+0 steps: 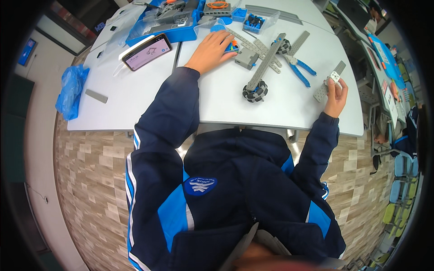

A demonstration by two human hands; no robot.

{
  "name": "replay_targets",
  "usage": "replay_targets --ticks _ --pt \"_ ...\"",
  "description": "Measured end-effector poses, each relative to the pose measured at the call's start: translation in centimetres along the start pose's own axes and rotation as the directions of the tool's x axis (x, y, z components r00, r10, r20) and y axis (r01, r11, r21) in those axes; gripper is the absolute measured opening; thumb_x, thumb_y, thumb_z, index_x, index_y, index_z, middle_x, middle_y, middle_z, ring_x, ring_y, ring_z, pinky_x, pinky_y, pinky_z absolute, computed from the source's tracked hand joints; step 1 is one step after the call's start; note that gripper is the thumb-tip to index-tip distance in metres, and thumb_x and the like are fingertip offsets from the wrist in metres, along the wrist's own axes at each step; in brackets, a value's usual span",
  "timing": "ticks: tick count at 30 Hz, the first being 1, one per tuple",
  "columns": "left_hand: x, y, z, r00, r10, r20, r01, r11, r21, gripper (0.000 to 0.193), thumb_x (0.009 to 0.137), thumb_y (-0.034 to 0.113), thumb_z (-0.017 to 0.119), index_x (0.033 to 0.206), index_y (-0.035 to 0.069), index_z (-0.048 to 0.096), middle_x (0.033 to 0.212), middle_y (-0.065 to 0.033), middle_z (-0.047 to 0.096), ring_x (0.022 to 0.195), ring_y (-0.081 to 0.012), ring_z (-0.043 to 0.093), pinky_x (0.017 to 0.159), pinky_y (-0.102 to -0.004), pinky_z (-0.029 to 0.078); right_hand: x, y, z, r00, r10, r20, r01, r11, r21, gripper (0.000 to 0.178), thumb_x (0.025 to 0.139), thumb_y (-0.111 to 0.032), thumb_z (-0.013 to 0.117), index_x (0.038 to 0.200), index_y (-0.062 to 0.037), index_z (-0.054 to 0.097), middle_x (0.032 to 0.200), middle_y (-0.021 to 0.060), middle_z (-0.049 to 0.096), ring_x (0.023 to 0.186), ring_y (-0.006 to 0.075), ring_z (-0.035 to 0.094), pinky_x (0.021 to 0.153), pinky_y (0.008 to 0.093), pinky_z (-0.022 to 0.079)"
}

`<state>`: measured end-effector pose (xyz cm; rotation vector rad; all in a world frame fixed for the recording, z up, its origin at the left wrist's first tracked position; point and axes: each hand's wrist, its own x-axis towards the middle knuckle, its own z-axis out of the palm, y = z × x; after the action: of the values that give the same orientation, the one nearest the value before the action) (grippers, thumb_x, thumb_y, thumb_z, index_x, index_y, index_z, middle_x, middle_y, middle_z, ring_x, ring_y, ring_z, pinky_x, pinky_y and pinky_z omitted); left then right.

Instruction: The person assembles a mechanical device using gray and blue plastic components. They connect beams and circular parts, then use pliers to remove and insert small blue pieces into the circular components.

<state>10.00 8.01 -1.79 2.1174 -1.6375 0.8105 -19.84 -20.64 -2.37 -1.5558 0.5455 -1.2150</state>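
My left hand (210, 52) rests at the middle of the table, fingers stretched over a small blue box of coloured parts (233, 46); its fingertips are partly hidden there. At the right, my right hand (336, 98) pinches a small white plate with holes (334, 76). Under and beside that plate lie grey perforated beams (321, 93). Between my hands lies a grey beam assembly (266, 63) with a black omni wheel (255, 91) at its near end. Blue-handled pliers (298, 70) lie right of it. A grey block (246, 58) sits beside my left hand.
A phone (147, 52) showing a part drawing leans at the left. Behind it stands a blue bin of parts (165, 29). Farther back is a box of blue and black connectors (254, 22). A blue plastic bag (72, 90) and grey strip (96, 95) lie near the left edge.
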Motion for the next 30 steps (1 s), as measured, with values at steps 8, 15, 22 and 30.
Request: replay_targets --ticks 8,15,22,30 --pt "1.4 -1.6 0.5 0.996 0.083 0.04 -0.086 0.992 0.091 0.052 0.096 0.037 0.062 0.138 0.009 0.051 0.141 -0.0086 0.052 0.137 -0.0259 0.044 0.118 -0.0449 0.03 0.1 0.1 0.0 0.998 0.061 0.03 -0.058 0.995 -0.077 0.05 0.088 -0.027 0.078 0.125 -0.0041 0.054 0.111 0.0131 0.068 0.101 0.0164 0.064 0.077 0.026 0.046" --pt "2.6 2.9 -6.3 0.984 0.062 -0.164 -0.056 0.997 0.046 0.054 0.097 0.03 0.061 0.145 0.009 0.046 0.146 -0.0099 0.05 0.139 -0.0282 0.041 0.118 -0.0449 0.028 -2.5 -2.7 2.7 0.96 -0.275 0.054 0.28 0.935 -0.219 0.042 0.084 -0.021 0.081 0.119 -0.0045 0.066 0.128 0.0106 0.049 0.116 0.0193 0.052 0.083 0.0307 0.049" --pt "-0.1 20.4 -11.9 0.921 -0.342 0.184 0.211 0.042 -0.977 0.057 0.105 0.042 0.047 0.141 -0.003 0.046 0.13 -0.0167 0.054 0.117 -0.0257 0.056 0.101 -0.037 0.045 -9.8 -10.5 6.1 0.886 -0.296 0.357 0.182 0.93 0.32 0.054 0.096 -0.037 0.064 0.127 0.007 0.058 0.127 0.0171 0.055 0.114 0.0246 0.054 0.1 0.0372 0.045" --pt "-1.8 21.9 -12.6 0.717 -0.68 0.153 0.131 -0.085 -0.988 0.04 0.109 0.04 0.033 0.103 0.004 0.049 0.118 -0.0153 0.055 0.118 -0.03 0.055 0.101 -0.0433 0.043 -13.3 -14.3 6.8 0.607 -0.299 0.736 0.352 0.932 0.088 0.069 0.073 -0.031 0.087 0.126 0.0025 0.059 0.103 0.0149 0.063 0.086 0.0266 0.063 0.074 0.0323 0.051"
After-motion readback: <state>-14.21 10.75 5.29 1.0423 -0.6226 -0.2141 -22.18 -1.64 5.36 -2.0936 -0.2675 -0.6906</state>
